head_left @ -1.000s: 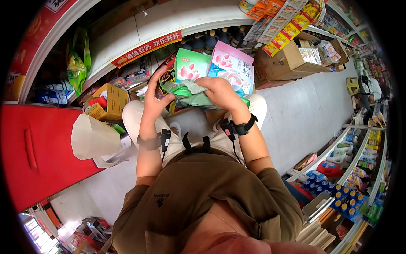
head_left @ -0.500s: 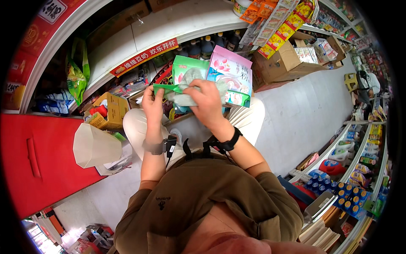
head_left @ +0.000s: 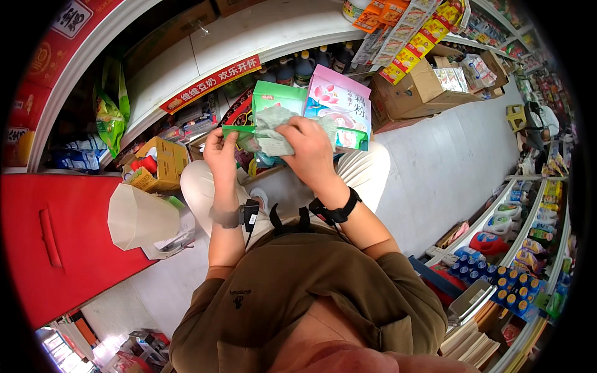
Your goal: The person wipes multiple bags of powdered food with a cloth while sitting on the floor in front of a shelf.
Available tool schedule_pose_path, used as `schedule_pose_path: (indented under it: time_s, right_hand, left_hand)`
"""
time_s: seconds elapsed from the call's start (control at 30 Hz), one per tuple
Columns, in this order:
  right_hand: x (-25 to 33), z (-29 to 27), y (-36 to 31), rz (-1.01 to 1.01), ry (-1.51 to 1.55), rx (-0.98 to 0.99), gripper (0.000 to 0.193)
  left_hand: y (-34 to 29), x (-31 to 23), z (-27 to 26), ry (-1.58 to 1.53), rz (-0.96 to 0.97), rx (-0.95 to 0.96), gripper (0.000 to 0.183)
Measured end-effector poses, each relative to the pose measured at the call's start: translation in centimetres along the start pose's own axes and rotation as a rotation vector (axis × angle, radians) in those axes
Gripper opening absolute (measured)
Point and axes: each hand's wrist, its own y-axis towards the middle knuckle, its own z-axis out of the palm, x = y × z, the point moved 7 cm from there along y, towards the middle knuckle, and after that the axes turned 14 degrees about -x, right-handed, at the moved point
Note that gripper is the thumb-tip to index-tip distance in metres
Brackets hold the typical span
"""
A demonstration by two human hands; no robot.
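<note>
A gift box (head_left: 336, 93) in green, pink and white, printed with pink petals, sits tilted over my knees. My left hand (head_left: 222, 155) pinches its green edge at the near left corner, thumb on top. My right hand (head_left: 310, 146) is closed on a crumpled grey-green cloth (head_left: 272, 127), which lies pressed across the front of the box. Folds of the cloth cover part of the green panel and the lower part of the pink one. Under the cloth, the right fingertips are partly hidden.
Dark bottles (head_left: 304, 67) stand on the low shelf behind the box. An open cardboard carton (head_left: 407, 93) is at the right, a smaller yellow carton (head_left: 171, 165) at the left. Beside my left arm are a whitish bin (head_left: 140, 217) and a red cabinet (head_left: 81, 248).
The cloth has gone from a raised bunch to lying flatter and wider over the box front. My right hand has shifted slightly; my left hand keeps its pinch on the box edge.
</note>
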Motion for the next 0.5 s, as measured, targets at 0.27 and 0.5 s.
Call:
schedule_pose_path:
  time_s: [0.27, 0.5]
  right_hand:
    - [1.7, 1.9, 0.0, -0.152, 0.035, 0.016, 0.049]
    - [2.5, 2.2, 0.7, -0.116, -0.019, 0.059, 0.053]
  left_hand:
    - [-0.6, 0.4, 1.0, -0.036, -0.053, 0.090, 0.014]
    - [-0.1, 0.2, 0.3, 0.034, -0.024, 0.049, 0.012]
